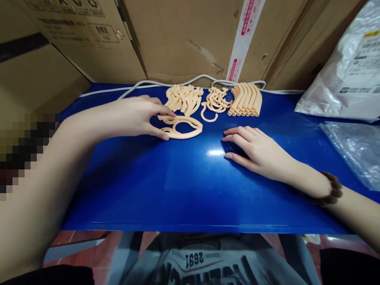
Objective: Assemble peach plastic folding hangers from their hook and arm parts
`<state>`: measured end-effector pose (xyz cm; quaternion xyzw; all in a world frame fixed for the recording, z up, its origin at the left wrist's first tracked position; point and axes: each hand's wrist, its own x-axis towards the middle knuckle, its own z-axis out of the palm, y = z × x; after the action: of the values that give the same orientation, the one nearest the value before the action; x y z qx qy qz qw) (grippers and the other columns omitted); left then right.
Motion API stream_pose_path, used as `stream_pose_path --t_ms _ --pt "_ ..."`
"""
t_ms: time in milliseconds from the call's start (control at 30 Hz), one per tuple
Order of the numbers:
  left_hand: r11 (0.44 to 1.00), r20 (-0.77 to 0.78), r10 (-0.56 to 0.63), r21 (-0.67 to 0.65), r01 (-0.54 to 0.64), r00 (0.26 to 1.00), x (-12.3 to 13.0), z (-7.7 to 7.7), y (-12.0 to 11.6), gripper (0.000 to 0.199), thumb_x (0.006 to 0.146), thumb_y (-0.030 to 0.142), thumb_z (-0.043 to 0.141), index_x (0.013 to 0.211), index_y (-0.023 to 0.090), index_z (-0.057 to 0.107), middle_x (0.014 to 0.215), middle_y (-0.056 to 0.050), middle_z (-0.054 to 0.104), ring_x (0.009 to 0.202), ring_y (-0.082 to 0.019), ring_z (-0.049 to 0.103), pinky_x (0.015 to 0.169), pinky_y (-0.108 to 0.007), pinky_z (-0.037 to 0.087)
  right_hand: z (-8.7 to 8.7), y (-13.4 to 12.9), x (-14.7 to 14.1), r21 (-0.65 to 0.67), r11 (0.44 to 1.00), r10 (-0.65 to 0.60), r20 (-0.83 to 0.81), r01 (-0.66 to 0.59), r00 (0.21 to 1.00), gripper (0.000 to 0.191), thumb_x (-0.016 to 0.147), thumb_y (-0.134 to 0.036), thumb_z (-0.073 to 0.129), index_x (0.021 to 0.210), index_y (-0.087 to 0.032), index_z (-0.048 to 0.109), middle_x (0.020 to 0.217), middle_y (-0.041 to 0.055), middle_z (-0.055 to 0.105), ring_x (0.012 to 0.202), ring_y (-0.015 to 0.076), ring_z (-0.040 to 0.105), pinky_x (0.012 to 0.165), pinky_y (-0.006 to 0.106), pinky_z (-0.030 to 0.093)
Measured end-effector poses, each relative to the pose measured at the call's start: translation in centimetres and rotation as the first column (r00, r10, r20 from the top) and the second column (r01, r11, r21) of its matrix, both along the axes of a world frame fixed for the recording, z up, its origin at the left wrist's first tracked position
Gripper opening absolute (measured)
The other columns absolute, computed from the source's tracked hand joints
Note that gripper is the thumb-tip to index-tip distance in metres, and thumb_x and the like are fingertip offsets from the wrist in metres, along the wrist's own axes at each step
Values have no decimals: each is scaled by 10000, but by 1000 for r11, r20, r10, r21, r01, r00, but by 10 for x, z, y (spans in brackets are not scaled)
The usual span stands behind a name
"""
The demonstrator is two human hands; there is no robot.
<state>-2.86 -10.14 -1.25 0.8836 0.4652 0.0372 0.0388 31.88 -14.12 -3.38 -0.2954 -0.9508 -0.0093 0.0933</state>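
My left hand (145,118) has its thumb and fingers on opposite edges of a folded peach plastic hanger (190,135), which lies on the blue table (190,190). Part of the hanger is hidden by the hand. Behind it is a pile of curved hanger arms (184,99). My right hand (252,150) rests palm down on the table, fingers apart and holding nothing. Beyond that hand are a heap of hanger hooks (218,99), one single hook (209,118) lying nearer me, and a neat row of curved peach pieces (246,99).
Cardboard boxes (184,39) stand along the table's back edge, with a white cable (154,82) in front. At right are a white plastic parcel bag (341,79) and a clear plastic bag (353,146). The table's front edge (190,228) runs close to my body.
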Motion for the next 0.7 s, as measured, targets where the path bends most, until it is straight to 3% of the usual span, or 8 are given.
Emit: stream_pose_path --t_ms 133,267,533,700 --pt "1000 95 22 18 -24 995 -3 -5 3 619 727 647 719 1179 226 692 1119 -64 669 1042 -299 578 1008 -461 421 0 0 0 -3 1000 -2 12 2 1000 380 996 -442 445 1227 -164 560 1324 153 571 1167 274 563 953 422 429" --pt "999 70 15 45 -19 997 -1 -5 3 589 747 618 719 1145 186 683 1067 -75 676 1001 -278 579 965 -421 454 0 0 0 -7 1000 -2 13 2 1000 381 996 -439 443 1228 -162 564 1323 157 571 1162 277 565 954 428 432" --pt "999 48 4 34 -5 999 -3 -3 4 593 797 632 669 1197 194 648 1167 -87 648 1083 -298 563 972 -425 452 0 0 1 -6 1000 -2 21 2 1000 391 993 -439 447 1235 -155 565 1332 158 563 1155 276 563 952 430 438" --pt "999 4 6 36 -6 1000 -6 -5 5 530 807 550 701 1199 199 636 1167 -93 647 1087 -310 568 954 -449 467 1 1 1 -19 1000 3 15 -3 1000 377 988 -431 460 1235 -167 566 1332 164 565 1153 287 563 945 449 443"
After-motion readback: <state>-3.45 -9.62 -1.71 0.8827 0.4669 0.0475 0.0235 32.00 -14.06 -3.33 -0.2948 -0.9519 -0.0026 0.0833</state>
